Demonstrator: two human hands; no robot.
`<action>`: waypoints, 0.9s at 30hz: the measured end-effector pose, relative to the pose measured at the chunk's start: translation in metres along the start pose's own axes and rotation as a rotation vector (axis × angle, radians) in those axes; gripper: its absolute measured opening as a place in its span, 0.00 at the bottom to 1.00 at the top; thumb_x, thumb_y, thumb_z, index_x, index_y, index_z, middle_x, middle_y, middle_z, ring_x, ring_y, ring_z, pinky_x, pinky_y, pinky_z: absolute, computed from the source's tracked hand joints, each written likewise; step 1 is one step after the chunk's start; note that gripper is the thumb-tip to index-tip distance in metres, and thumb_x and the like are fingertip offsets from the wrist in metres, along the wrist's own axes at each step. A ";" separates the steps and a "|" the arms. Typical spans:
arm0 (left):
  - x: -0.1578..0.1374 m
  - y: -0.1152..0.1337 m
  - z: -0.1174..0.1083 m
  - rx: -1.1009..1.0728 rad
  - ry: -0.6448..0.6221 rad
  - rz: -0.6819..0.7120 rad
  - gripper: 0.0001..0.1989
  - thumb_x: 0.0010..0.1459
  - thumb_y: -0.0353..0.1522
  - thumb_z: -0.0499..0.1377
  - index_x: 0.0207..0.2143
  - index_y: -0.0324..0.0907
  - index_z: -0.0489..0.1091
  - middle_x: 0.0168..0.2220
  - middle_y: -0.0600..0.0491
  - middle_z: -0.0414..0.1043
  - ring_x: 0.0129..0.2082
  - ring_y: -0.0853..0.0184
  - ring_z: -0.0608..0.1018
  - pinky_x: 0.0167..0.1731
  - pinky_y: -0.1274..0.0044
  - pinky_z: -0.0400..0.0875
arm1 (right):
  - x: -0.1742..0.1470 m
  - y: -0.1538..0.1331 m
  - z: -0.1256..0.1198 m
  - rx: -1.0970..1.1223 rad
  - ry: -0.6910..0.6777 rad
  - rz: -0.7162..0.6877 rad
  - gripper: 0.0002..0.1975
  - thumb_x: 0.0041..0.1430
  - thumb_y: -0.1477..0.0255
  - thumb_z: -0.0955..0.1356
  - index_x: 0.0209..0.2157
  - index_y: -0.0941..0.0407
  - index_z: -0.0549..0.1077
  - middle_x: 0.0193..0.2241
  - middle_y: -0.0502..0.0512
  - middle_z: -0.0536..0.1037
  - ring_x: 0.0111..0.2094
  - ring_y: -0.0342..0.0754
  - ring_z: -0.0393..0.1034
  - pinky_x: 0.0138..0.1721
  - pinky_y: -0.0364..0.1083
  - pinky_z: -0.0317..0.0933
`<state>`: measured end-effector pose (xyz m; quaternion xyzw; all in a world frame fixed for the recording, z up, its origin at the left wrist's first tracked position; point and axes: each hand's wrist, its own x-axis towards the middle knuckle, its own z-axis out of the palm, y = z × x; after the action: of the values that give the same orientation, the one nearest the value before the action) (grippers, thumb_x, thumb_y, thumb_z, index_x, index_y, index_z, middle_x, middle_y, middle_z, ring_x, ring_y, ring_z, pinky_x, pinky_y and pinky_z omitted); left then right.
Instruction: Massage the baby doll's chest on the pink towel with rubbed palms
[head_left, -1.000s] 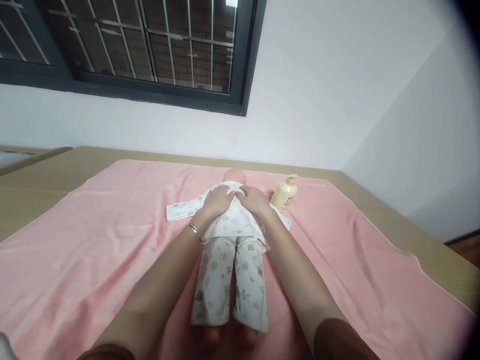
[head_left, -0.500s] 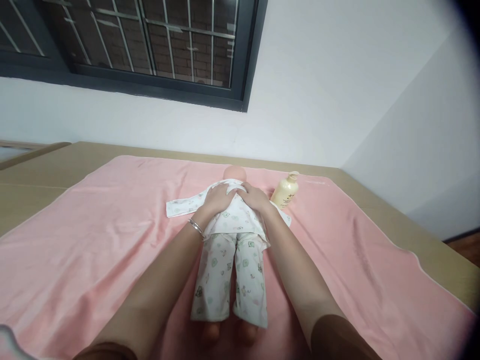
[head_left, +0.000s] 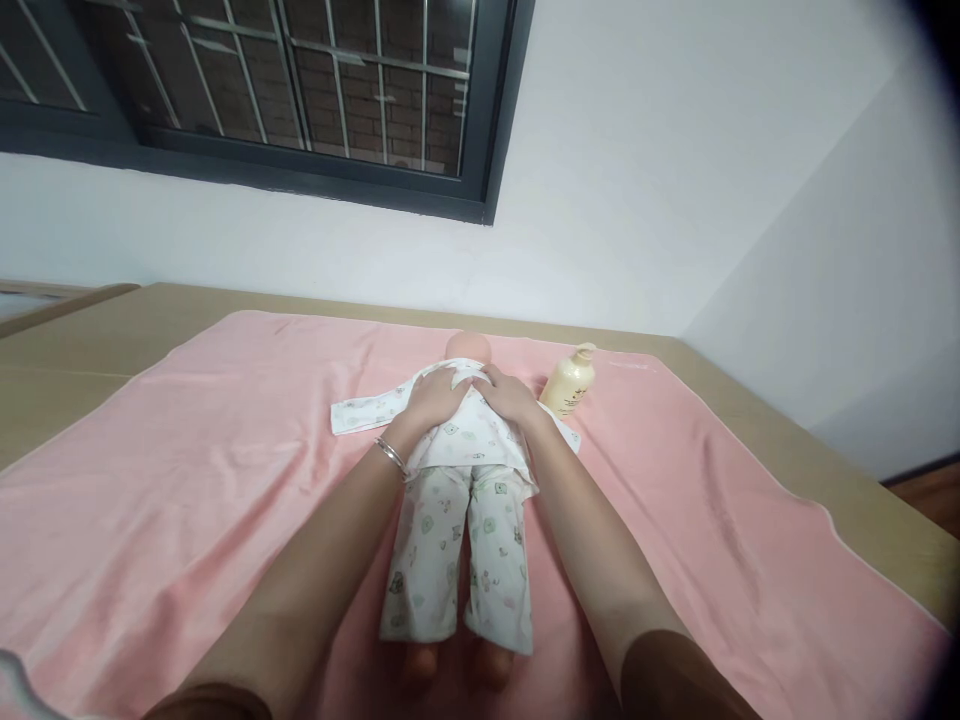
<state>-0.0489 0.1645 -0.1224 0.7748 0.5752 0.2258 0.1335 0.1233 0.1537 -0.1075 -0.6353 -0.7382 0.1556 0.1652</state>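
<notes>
A baby doll (head_left: 466, 440) in a white printed top and matching trousers (head_left: 491, 550) lies stretched out with its head (head_left: 468, 347) away from me and its feet nearest me. My left hand (head_left: 439, 396) rests flat on the left side of its upper body, a silver bangle on the wrist. On the other side, my right hand (head_left: 510, 393) lies flat too, the two hands nearly meeting at the middle. Neither hand grasps anything. One sleeve (head_left: 367, 412) spreads out to the left; the other is partly hidden behind my right forearm.
A pale yellow pump bottle (head_left: 568, 382) stands just right of the doll, close to my right hand. Beneath everything is a wrinkled pink blanket (head_left: 247, 430) on a wooden surface (head_left: 75, 400). Behind rise a white wall (head_left: 637, 180) and a dark-framed barred window (head_left: 480, 190).
</notes>
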 end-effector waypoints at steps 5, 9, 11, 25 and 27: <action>0.001 -0.003 -0.002 0.020 0.001 0.037 0.29 0.66 0.48 0.43 0.59 0.42 0.65 0.64 0.46 0.64 0.64 0.57 0.64 0.63 0.67 0.54 | 0.001 0.001 0.001 -0.011 0.029 -0.034 0.25 0.67 0.55 0.56 0.59 0.50 0.65 0.53 0.56 0.75 0.55 0.58 0.68 0.52 0.52 0.59; 0.001 -0.005 -0.006 0.026 -0.010 0.098 0.29 0.66 0.48 0.44 0.58 0.41 0.67 0.62 0.46 0.66 0.63 0.56 0.66 0.61 0.68 0.58 | -0.002 -0.003 -0.002 -0.026 0.046 -0.041 0.23 0.67 0.58 0.58 0.60 0.49 0.66 0.54 0.54 0.75 0.55 0.56 0.67 0.53 0.50 0.57; 0.000 -0.006 -0.007 0.031 -0.004 0.103 0.29 0.65 0.48 0.45 0.58 0.40 0.67 0.62 0.45 0.65 0.63 0.56 0.66 0.62 0.68 0.57 | -0.004 -0.007 -0.004 -0.048 0.053 -0.052 0.22 0.67 0.60 0.58 0.58 0.48 0.67 0.53 0.54 0.76 0.54 0.55 0.67 0.53 0.50 0.57; -0.023 0.027 -0.055 0.079 -0.227 0.114 0.20 0.65 0.40 0.48 0.51 0.41 0.70 0.54 0.44 0.74 0.50 0.55 0.77 0.47 0.70 0.70 | -0.028 -0.039 -0.027 -0.140 0.041 -0.218 0.16 0.61 0.74 0.59 0.43 0.55 0.75 0.39 0.57 0.80 0.40 0.52 0.72 0.37 0.44 0.57; -0.024 0.027 -0.059 0.120 -0.277 0.127 0.20 0.64 0.42 0.49 0.51 0.42 0.69 0.54 0.44 0.74 0.50 0.53 0.77 0.46 0.69 0.70 | -0.029 -0.038 -0.031 -0.115 0.013 -0.193 0.15 0.61 0.72 0.59 0.39 0.56 0.76 0.38 0.57 0.81 0.39 0.52 0.72 0.36 0.44 0.58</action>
<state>-0.0615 0.1305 -0.0635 0.8398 0.5137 0.0902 0.1504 0.1075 0.1202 -0.0640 -0.5707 -0.8025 0.0923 0.1475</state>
